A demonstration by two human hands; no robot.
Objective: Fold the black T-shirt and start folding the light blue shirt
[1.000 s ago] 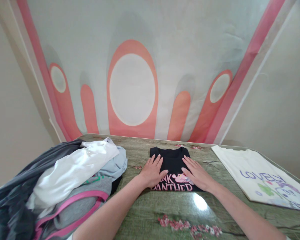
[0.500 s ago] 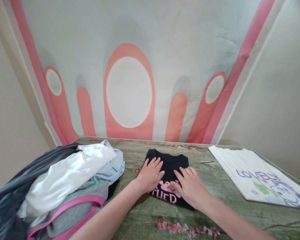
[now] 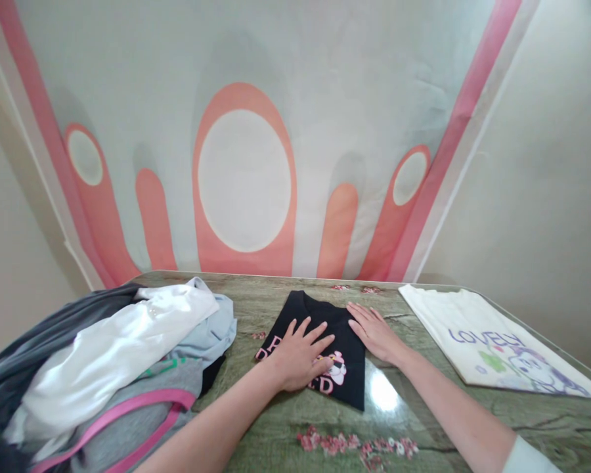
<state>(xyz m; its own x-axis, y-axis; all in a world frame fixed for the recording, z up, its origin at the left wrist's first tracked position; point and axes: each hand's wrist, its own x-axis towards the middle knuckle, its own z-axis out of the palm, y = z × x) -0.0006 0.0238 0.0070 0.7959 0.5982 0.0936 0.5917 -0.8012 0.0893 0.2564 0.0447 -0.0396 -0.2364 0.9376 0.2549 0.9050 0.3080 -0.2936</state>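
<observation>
Head view: left hand (image 3: pixel 300 351) spread flat on the folded black T-shirt (image 3: pixel 345 368) mid-desk (image 3: pixel 285 427), right hand (image 3: pixel 374 332) flat, fingers together, pressing its right edge; clothes pile (image 3: pixel 113 361) left.

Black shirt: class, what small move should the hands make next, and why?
Probably slide the black shirt right, beside the white shirt: the left hand and right hand lie flat on it, and it sits folded but askew on the table.

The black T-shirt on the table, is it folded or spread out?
Folded. The black T-shirt is a compact rectangle with no sleeves showing; the left hand and right hand lie flat on it.
</observation>
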